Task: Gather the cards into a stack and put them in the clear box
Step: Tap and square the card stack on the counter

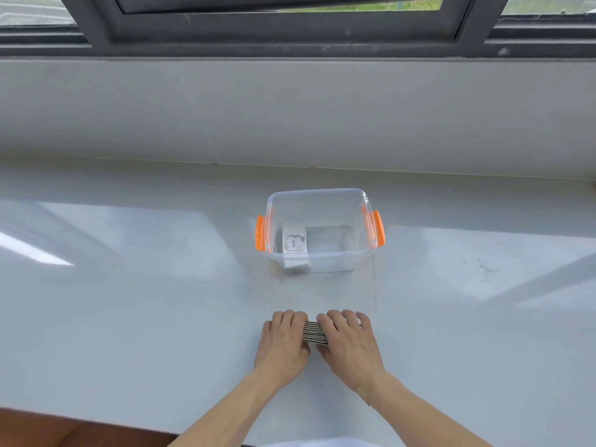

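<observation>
A stack of cards (314, 332) with dark striped edges stands on the white counter near me, squeezed between both hands. My left hand (283, 341) presses the stack's left side, and my right hand (350, 345) covers its top and right side with curled fingers. Most of the stack is hidden under my fingers. Farther back sits the clear box (335, 262) with orange side latches and no lid on. Inside it, at the left, lies a white card (294, 242) printed with the word "love". The box is well apart from my hands.
The glossy white counter (129, 285) stretches left and right. A grey wall ledge and a dark window frame (290, 30) rise behind the box. The counter's front edge and brown floor (48, 427) show at lower left.
</observation>
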`<action>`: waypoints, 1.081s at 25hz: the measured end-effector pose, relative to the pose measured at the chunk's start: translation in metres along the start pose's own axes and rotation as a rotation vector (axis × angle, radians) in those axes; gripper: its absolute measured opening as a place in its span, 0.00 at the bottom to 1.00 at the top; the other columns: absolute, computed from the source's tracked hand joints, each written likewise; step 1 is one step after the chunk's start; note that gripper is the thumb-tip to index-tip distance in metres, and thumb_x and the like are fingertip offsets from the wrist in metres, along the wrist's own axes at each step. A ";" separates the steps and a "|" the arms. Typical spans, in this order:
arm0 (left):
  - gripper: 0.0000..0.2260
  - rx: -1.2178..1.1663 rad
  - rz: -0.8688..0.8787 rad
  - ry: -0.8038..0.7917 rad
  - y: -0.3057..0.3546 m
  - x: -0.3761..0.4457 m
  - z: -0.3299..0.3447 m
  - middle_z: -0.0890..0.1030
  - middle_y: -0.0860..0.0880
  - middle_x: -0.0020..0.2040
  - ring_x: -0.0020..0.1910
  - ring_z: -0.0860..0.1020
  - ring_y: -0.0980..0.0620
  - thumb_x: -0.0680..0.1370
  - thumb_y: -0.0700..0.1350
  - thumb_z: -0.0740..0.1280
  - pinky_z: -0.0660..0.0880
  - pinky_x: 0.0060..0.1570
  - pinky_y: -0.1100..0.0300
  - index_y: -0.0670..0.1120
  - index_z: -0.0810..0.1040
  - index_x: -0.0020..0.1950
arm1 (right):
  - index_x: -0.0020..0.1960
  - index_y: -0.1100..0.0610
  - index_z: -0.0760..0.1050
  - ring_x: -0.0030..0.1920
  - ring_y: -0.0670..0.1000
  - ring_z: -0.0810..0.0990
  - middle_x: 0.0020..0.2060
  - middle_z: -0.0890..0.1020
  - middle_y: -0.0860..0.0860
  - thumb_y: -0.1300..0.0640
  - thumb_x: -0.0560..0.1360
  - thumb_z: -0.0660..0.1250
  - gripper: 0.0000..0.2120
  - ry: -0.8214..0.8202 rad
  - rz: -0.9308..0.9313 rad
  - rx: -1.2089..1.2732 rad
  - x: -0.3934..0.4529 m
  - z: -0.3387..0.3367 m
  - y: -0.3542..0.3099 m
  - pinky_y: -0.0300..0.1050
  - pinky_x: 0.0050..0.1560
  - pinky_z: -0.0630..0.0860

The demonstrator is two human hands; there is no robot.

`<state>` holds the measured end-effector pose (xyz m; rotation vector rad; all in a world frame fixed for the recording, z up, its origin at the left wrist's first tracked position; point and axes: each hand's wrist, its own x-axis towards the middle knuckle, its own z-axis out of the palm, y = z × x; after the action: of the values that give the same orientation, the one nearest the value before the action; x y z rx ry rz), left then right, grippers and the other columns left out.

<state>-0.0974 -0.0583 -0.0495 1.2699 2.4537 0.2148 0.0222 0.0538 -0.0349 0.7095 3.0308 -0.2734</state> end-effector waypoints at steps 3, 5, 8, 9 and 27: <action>0.34 -0.268 -0.051 0.031 -0.011 -0.009 -0.005 0.67 0.58 0.65 0.67 0.63 0.56 0.67 0.45 0.65 0.56 0.67 0.58 0.53 0.60 0.72 | 0.50 0.51 0.74 0.40 0.55 0.75 0.41 0.77 0.47 0.50 0.66 0.73 0.15 -0.021 0.006 0.014 0.001 0.003 -0.001 0.50 0.44 0.74; 0.40 -0.519 -0.125 0.123 -0.029 -0.019 -0.008 0.63 0.58 0.71 0.71 0.58 0.59 0.67 0.38 0.66 0.52 0.72 0.57 0.51 0.55 0.76 | 0.50 0.51 0.73 0.40 0.56 0.75 0.41 0.77 0.48 0.50 0.67 0.72 0.15 -0.037 0.012 0.011 0.002 0.003 0.000 0.50 0.43 0.73; 0.39 -0.969 -0.342 0.252 -0.052 -0.037 -0.018 0.57 0.57 0.76 0.75 0.55 0.57 0.67 0.37 0.61 0.59 0.69 0.66 0.51 0.54 0.77 | 0.51 0.51 0.73 0.41 0.56 0.74 0.42 0.77 0.47 0.50 0.67 0.70 0.14 -0.061 0.032 0.012 0.005 0.001 0.000 0.50 0.43 0.72; 0.40 -1.087 -0.426 0.280 -0.054 -0.040 -0.021 0.57 0.59 0.75 0.74 0.56 0.59 0.66 0.39 0.59 0.63 0.61 0.73 0.53 0.53 0.77 | 0.51 0.51 0.73 0.41 0.56 0.74 0.42 0.77 0.48 0.51 0.67 0.70 0.14 -0.068 0.034 0.013 0.006 0.001 -0.001 0.50 0.42 0.72; 0.42 -1.364 -0.440 -0.030 0.024 -0.025 -0.012 0.71 0.63 0.68 0.62 0.69 0.70 0.62 0.40 0.58 0.66 0.57 0.71 0.55 0.57 0.77 | 0.47 0.51 0.73 0.37 0.55 0.73 0.37 0.75 0.47 0.51 0.63 0.71 0.14 -0.069 0.063 0.025 0.005 0.001 -0.002 0.49 0.37 0.70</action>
<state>-0.0711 -0.0643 -0.0246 0.1243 1.7247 1.3811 0.0169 0.0539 -0.0358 0.7785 2.9392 -0.3272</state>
